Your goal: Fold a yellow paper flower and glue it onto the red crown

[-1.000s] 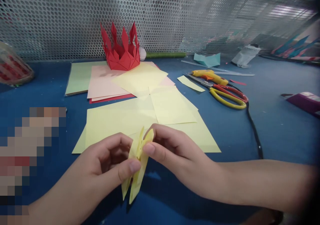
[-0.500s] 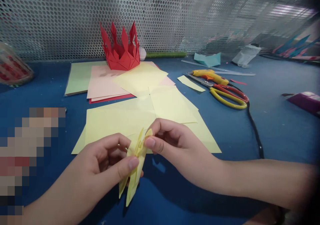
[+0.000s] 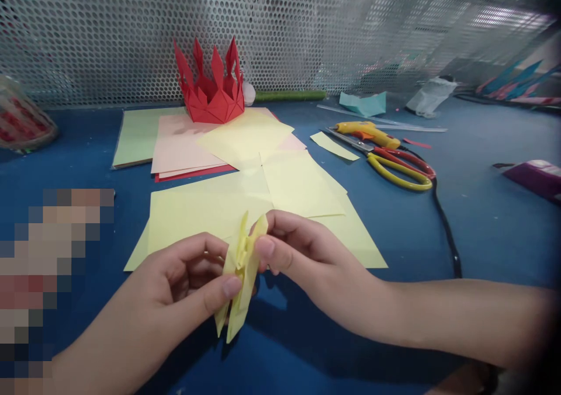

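Note:
A folded yellow paper piece (image 3: 244,272), with several layers and pointed ends, is held between both hands above the blue table. My left hand (image 3: 193,284) grips its left side, thumb across the front near the middle and fingers partly hidden behind. My right hand (image 3: 302,252) pinches the upper right layer between thumb and forefinger. Just beyond the hands lie yellow paper sheets (image 3: 205,208), overlapping one another. Farther back, a red folded-paper crown (image 3: 213,100) stands upright on pink paper (image 3: 184,146).
To the right lie scissors (image 3: 398,173) with red and yellow handles, against a yellow glue gun (image 3: 366,132) with a black cord (image 3: 447,237). A teal paper piece (image 3: 363,104) sits behind them. A clear container (image 3: 24,117) is at left. Perforated metal (image 3: 131,38) closes off the back.
The folded yellow paper has turned slightly, its lower points moving up and right. My right thumb and fingers have shifted a little along its upper right edge.

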A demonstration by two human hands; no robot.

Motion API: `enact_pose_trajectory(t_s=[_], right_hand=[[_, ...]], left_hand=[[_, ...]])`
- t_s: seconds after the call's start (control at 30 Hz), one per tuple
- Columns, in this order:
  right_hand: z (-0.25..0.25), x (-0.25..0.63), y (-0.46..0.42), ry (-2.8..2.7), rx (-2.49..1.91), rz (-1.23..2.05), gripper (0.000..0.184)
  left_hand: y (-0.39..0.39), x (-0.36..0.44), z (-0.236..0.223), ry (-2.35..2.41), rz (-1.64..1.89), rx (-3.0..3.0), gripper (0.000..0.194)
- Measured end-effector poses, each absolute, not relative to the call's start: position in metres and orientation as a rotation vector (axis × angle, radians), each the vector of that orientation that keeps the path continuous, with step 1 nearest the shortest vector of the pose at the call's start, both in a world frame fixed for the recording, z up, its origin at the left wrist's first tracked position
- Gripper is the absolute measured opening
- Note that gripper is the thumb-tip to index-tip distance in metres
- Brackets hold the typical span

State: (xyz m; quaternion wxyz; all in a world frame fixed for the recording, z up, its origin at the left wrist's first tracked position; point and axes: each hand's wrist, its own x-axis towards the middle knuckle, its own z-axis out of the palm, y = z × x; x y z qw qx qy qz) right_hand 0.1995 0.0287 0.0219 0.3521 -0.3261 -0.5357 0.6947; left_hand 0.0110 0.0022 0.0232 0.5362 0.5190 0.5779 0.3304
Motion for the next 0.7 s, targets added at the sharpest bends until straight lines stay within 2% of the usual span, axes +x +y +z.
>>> enact_pose_trajectory(t_s=[0.47, 0.7], right_hand=[[0.0231, 0.1988, 0.0260, -1.672, -0.991, 1.615, 0.027], [0.0222, 0.2006, 0.0266, -1.686, -0.932, 1.658, 0.022]], left_hand=[[0.0051, 0.0103, 0.0244, 1.390, 0.801, 1.270, 0.028], [0.0015, 0.0098, 0.0233, 1.325, 0.797, 1.366, 0.022]])
